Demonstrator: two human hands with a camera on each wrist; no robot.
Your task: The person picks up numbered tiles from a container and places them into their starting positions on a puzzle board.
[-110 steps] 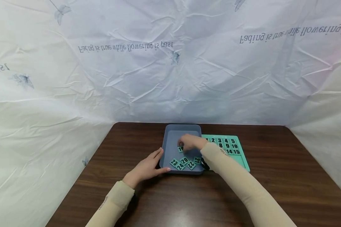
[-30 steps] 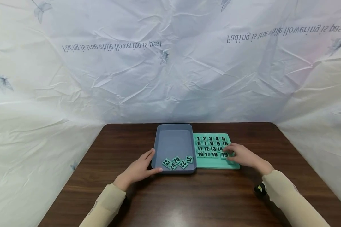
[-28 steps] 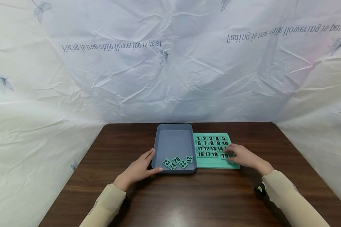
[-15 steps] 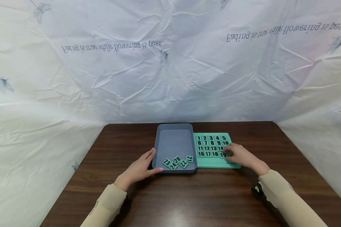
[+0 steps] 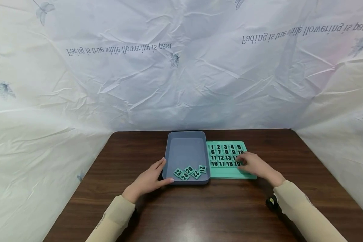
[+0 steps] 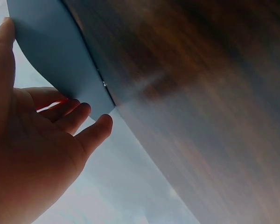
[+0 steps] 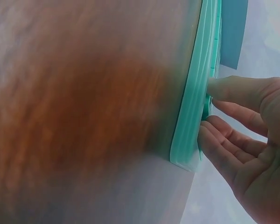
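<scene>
A green number board (image 5: 227,174) lies right of a grey-blue tray (image 5: 186,148) in the head view. My right hand (image 5: 255,165) pinches the number tile 19 (image 5: 237,164) at its right side, next to tile 18 in the fourth row. The right wrist view has the thumb and forefinger of the right hand (image 7: 256,126) at the board's edge, the tile mostly hidden. With fingers spread, my left hand (image 5: 148,179) rests against the tray's left wall and near corner. In the left wrist view, that hand (image 6: 42,135) touches the tray wall (image 6: 56,46).
Loose number tiles 20, 21, 22, 23 and 24 (image 5: 185,176) lie at the tray's near end. Rows of tiles from 1 upward fill the board's upper part. A dark wooden table (image 5: 193,208) carries everything; a white printed sheet (image 5: 169,94) hangs behind.
My right hand has carried tile 19 from the tray to the board, then shifted it slightly left and up against the row. The left hand stays at the tray.
</scene>
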